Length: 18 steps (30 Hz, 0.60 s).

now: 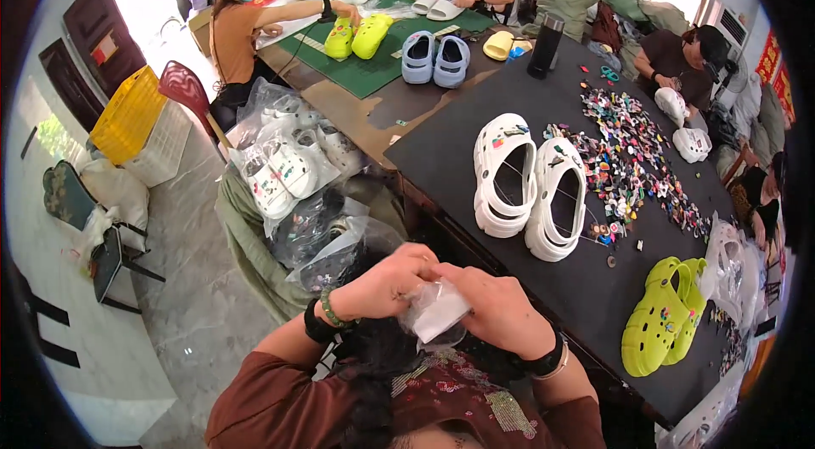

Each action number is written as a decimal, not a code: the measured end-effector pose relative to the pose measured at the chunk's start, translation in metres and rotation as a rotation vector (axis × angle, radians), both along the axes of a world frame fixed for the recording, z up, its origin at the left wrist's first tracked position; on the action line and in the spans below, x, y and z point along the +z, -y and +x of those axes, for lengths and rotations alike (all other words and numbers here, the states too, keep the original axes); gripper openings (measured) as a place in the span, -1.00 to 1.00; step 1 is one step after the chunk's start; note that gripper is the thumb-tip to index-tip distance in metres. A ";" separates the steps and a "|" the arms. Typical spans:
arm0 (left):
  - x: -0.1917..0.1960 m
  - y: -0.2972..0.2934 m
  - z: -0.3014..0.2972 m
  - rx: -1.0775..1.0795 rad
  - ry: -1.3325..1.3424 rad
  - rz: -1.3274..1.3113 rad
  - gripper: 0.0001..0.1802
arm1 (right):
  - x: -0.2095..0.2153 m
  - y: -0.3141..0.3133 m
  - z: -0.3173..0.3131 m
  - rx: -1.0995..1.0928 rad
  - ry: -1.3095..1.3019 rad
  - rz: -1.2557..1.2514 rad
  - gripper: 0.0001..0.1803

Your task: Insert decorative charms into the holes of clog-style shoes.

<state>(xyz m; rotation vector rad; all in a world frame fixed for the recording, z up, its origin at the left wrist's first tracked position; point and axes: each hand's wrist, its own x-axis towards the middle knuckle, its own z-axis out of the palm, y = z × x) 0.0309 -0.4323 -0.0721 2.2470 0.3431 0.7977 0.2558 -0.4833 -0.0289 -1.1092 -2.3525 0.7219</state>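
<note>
Close to my chest, my left hand (pixel 384 286) and my right hand (pixel 501 309) meet with their fingers closed on a small clear plastic bag (pixel 437 311). A white, flat piece shows in the bag; its kind I cannot make out. A pair of white clogs (pixel 552 194) with small charms stands on the black table (pixel 441 139) ahead of me. Lime green clogs (pixel 658 322), also decorated, are at the right near the table's edge. Many small colourful shoe charms (pixel 624 152) lie heaped behind the white pair.
Bagged shoes (pixel 284 169) are piled at the left of the table. Co-workers sit around; one person's hand touches yellow-green clogs (pixel 356 36) on a green mat (pixel 373 75). Pale blue clogs (pixel 435 58) and a dark bottle (pixel 545 46) stand farther back. Yellow crates (pixel 136 114) stand left.
</note>
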 end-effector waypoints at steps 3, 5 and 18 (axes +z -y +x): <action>0.007 0.001 0.005 0.419 0.191 -0.215 -0.65 | -0.005 -0.003 0.007 -0.106 -0.238 0.316 -0.40; 0.015 -0.006 0.000 0.370 0.190 -0.238 -0.49 | -0.001 -0.006 0.011 -0.249 -0.254 0.412 -0.46; -0.016 0.016 0.047 -0.217 0.446 -1.351 -0.33 | -0.023 -0.025 0.001 -0.376 -0.287 0.795 -0.55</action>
